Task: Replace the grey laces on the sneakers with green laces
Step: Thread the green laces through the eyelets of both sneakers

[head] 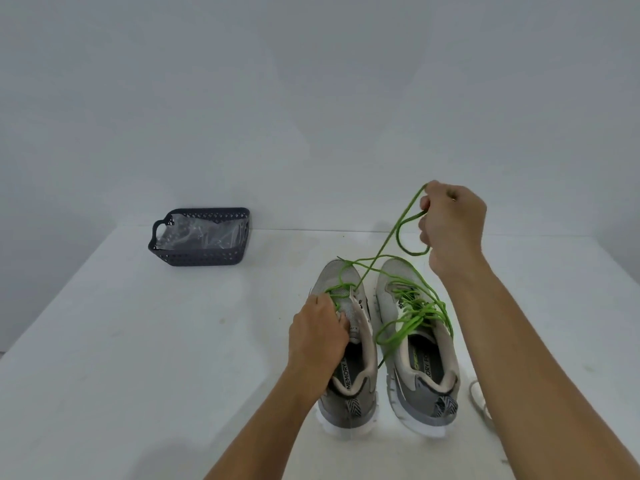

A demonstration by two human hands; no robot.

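Two grey sneakers stand side by side on the white table, toes pointing away from me. The right sneaker [419, 344] is laced in green, its loose ends piled over the tongue. On the left sneaker [349, 368] a green lace [381, 252] runs through the lower eyelets only. My left hand [318, 336] grips that shoe's left side at the tongue. My right hand [452, 223] is raised above and behind the shoes, pinching the green lace, which is pulled up taut with a loop hanging from the fingers.
A dark plastic basket [199, 258] holding clear plastic wrapping sits at the table's back left, near the wall. A pale lace [479, 398] lies on the table beside my right forearm, to the right of the shoes.
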